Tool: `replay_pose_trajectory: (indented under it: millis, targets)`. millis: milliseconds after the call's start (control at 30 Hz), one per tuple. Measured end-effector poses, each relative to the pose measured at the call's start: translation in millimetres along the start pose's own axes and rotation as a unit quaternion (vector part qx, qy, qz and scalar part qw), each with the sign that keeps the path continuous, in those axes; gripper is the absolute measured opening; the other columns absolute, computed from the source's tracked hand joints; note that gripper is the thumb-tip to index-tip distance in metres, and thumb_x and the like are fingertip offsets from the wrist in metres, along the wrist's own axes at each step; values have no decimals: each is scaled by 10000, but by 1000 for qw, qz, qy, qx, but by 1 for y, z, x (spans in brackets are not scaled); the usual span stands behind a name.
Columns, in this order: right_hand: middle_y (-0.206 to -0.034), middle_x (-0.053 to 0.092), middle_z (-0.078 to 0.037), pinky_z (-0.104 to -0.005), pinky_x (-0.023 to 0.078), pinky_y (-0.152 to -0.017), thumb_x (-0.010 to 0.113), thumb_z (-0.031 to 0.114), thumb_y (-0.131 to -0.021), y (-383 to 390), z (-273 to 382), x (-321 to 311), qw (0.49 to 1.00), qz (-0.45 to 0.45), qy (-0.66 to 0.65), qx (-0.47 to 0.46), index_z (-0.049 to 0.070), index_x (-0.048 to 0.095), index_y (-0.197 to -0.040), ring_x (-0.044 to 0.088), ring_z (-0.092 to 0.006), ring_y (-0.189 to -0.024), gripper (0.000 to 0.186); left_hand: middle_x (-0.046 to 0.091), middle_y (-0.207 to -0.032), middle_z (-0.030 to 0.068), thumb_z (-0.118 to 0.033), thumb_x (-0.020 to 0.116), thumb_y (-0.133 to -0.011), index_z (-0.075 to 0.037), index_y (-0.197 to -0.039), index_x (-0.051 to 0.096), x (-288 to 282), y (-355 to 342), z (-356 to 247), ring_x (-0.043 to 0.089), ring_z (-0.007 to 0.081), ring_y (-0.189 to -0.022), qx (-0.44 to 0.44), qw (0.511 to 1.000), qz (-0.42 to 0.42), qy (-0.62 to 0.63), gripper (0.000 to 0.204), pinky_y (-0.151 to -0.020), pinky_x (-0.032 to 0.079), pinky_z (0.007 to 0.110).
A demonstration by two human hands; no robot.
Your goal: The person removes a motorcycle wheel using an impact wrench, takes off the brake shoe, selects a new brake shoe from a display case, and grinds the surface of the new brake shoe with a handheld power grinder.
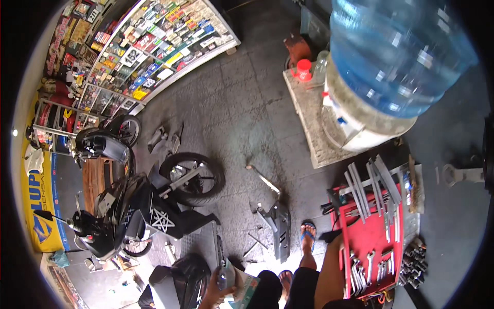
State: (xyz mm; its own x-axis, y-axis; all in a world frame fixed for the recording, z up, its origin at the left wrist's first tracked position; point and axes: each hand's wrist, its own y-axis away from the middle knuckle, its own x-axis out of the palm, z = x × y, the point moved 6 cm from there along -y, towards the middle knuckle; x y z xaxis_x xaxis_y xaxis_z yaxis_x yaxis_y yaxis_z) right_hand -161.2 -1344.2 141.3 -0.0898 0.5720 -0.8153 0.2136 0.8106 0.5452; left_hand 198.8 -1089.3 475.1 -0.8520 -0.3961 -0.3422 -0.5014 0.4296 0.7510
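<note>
At the lower edge, my left hand [217, 292] is closed around a dark grey rounded part [225, 276]. A green and white box [248, 289] is right beside those fingers, partly hidden by them; whether the hand grips it too is unclear. My right forearm reaches up to the left side of a red tool cart [363, 238]. There my right hand [337, 242] is at the cart's edge, next to a small black object [330, 236]. Its fingers are too hidden to read. Wrenches [370, 263] and long metal tools [378, 188] lie on the cart.
A black motorcycle [139, 216] stands at the left. A dark plastic fairing piece [279, 232] lies on the floor ahead of my feet. A blue water bottle [399, 56] on a dispenser stands at the upper right. A stocked display case [159, 46] is at the far left.
</note>
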Motion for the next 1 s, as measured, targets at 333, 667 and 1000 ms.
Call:
replay_pose_trajectory:
  millis: [333, 667, 1000]
  targets:
    - [-803, 647, -54, -278, 508, -616, 577, 229, -987, 75, 19, -13, 980, -126, 85, -130, 1, 614, -1149, 593, -119, -652, 282, 450, -1416, 203, -233, 922, -592, 40, -1505, 239, -71, -91, -256, 459, 287, -1284, 212, 971, -17, -113, 1172, -1081, 367, 390]
    - [-933, 652, -86, -313, 503, -736, 642, 224, -863, 114, 115, -169, 878, 61, -420, 220, 11, 586, -1202, 605, -191, -801, 403, 472, -1377, 258, -399, 889, -575, 25, -1475, 328, -88, -427, -541, 483, 372, -1288, 356, 915, 111, -155, 1142, -1064, 407, 440]
    - [-1102, 659, -126, -375, 496, -902, 730, 216, -693, 190, 370, -217, 710, 53, -612, 344, 35, 556, -1258, 623, -286, -1000, 618, 621, -1206, 198, -470, 847, -624, 1, -1328, 497, 86, -447, -671, 595, 312, -1146, 340, 658, 544, -395, 916, -998, 459, 409]
